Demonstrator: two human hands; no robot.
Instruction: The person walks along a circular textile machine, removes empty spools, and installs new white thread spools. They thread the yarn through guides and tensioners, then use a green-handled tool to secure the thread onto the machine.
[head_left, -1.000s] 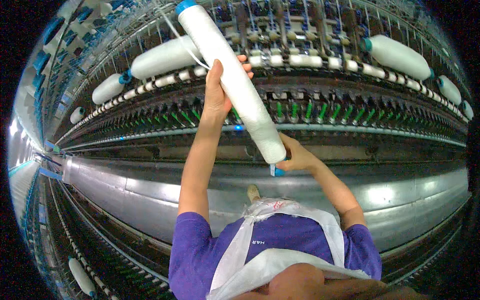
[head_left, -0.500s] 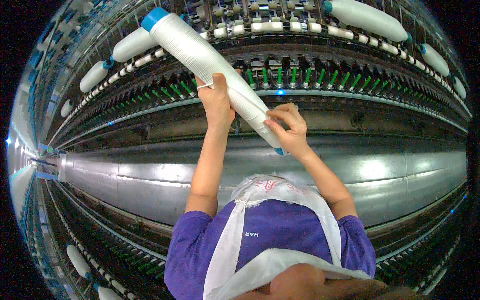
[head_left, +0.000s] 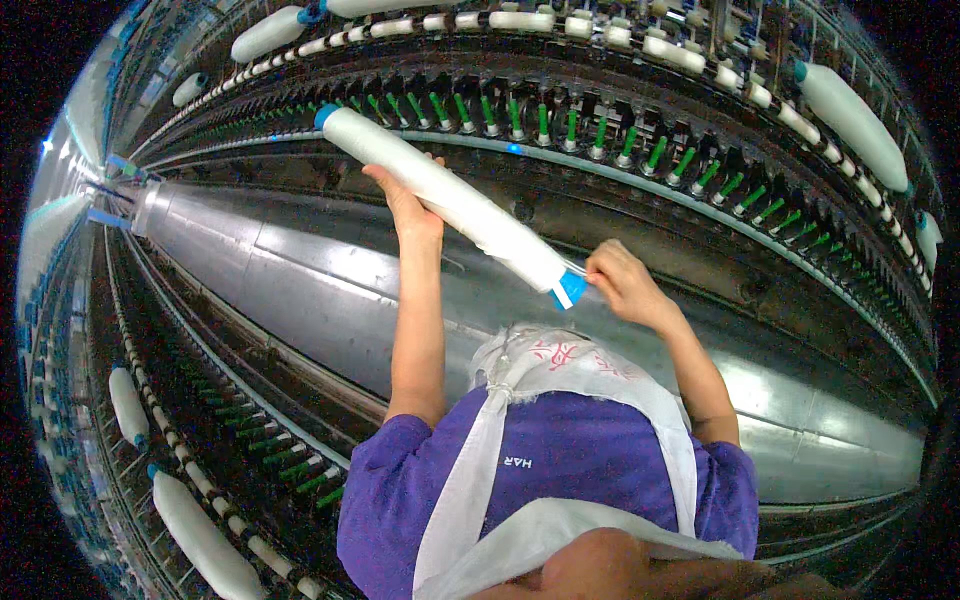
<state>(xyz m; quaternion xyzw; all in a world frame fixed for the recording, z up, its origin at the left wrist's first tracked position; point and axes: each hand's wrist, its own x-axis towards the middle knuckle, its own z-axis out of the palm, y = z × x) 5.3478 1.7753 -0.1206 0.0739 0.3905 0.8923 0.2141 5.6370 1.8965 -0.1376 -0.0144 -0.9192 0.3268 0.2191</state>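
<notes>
A long white roving bobbin [head_left: 455, 195], with blue tube ends showing, lies at a slant in front of me. Its upper end points far left and its lower end near right. My left hand [head_left: 410, 210] is wrapped round the bobbin's middle from below, the thumb on the near side. At the lower end, beside the blue tube tip [head_left: 569, 291], my right hand [head_left: 628, 283] is closed in a pinch. A thin white strand runs from the bobbin to those fingertips.
A spinning frame with a row of green spindles [head_left: 571, 130] and white rollers [head_left: 673, 52] curves along the far side. Full bobbins hang above it, one at right [head_left: 850, 125]. A metal floor strip [head_left: 330, 265] runs below; a second machine with hanging bobbins [head_left: 200, 535] stands lower left.
The bobbin has come lower and nearer in my left hand. My right hand has moved off the bobbin's surface to its lower end, now with a strand. My view has turned.
</notes>
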